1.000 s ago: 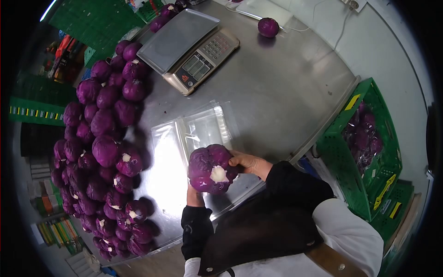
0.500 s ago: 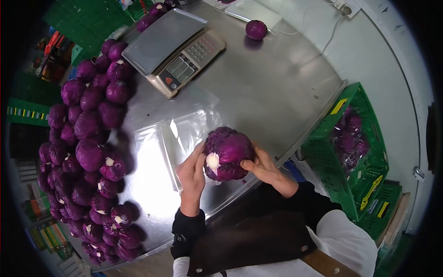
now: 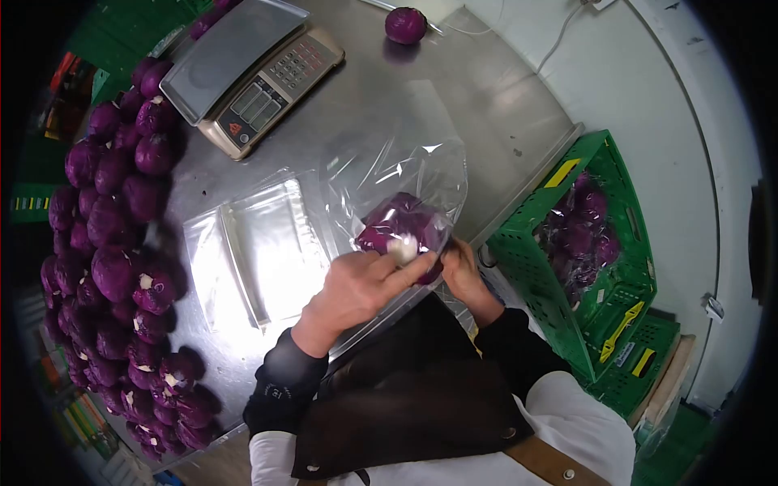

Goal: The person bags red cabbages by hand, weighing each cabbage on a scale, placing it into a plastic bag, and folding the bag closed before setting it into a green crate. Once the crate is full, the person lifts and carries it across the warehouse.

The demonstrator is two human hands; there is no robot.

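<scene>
A red cabbage (image 3: 399, 224) with a white stem end sits inside a clear plastic bag (image 3: 405, 174) held above the steel table's near edge. My left hand (image 3: 361, 285) grips the cabbage and the bag's mouth from below left, fingers over the stem. My right hand (image 3: 462, 269) holds the bag's other side, partly hidden behind the cabbage. The bag's far end stands up loose and crinkled.
A stack of flat clear bags (image 3: 255, 247) lies on the steel table (image 3: 454, 97). Several red cabbages (image 3: 113, 235) are heaped along the left. A scale (image 3: 247, 69) stands at the back, one lone cabbage (image 3: 404, 24) beyond it. A green crate (image 3: 600, 243) of bagged cabbages sits at right.
The bare cabbage, turned in both hands before, now sits inside a clear bag. The view has shifted right and down, and my hands are closer to the table's edge.
</scene>
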